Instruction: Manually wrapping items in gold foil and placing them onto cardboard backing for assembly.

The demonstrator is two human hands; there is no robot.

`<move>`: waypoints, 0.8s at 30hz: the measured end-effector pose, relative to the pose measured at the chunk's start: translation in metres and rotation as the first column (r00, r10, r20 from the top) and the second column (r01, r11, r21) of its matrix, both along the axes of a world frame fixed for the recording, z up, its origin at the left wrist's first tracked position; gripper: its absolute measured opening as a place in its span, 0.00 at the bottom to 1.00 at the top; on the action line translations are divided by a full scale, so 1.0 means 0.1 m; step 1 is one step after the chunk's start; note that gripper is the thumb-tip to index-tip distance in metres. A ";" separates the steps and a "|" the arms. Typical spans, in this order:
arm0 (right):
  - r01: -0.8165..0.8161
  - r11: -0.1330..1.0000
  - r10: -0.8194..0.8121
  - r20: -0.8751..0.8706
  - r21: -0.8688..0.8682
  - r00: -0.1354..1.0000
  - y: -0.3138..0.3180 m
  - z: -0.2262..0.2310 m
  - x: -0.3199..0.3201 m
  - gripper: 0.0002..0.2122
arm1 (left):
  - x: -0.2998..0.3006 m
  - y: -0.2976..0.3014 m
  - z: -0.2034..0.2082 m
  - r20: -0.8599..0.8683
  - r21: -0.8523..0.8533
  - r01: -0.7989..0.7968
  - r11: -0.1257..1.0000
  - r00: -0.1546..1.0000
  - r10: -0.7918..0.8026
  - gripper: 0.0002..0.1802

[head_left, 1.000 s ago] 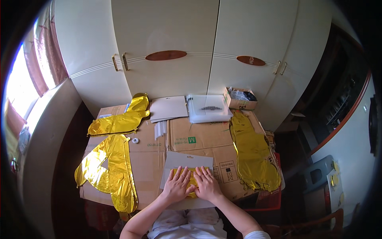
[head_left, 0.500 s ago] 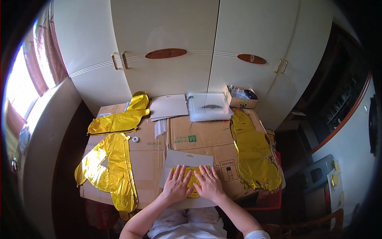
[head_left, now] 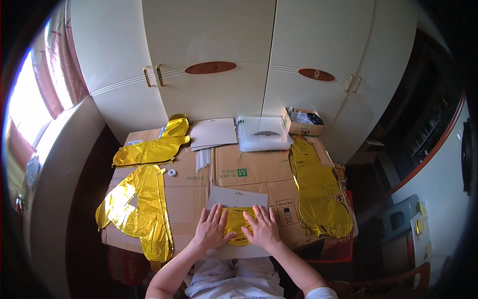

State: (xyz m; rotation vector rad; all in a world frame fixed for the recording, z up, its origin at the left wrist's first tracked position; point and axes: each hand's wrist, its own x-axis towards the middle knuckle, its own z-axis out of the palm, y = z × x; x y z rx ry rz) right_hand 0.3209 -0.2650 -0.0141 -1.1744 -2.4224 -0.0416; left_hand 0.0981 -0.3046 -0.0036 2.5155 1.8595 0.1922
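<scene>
A folded gold foil balloon lies on a grey card with a hang hole, at the table's near edge. Flat upon its left part rests my left hand, fingers stretched forward and thumb pointing inward. My right hand presses flat on the right part, its fingers spread. Between the two hands the creased foil shows; what lies under the palms is hidden.
Flat gold foil balloons lie at left, far left and right. Farther back are grey cards, white strips, clear plastic bags, a small box and a white roll. Cardboard covers the table.
My hands have moved apart, the left one leftward and the right one slightly rightward, so more gold foil shows between them. Both remain flat on the foil and card.
</scene>
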 end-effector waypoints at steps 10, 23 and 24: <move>-0.134 0.989 0.139 0.093 -0.055 0.986 0.12 0.14 -0.04 0.26 | 0.07 -0.78 0.31 0.060 -0.035 0.226 0.974 0.973 -0.224 0.43; -0.234 0.949 0.251 0.057 -0.211 0.966 0.30 0.00 -0.03 0.26 | -0.03 -1.06 0.11 0.076 0.239 0.319 0.917 0.935 -0.345 0.23; -0.234 0.948 0.252 0.057 -0.214 0.966 0.31 0.00 -0.04 0.25 | -0.07 -1.09 0.15 0.069 0.237 0.347 0.907 0.926 -0.372 0.23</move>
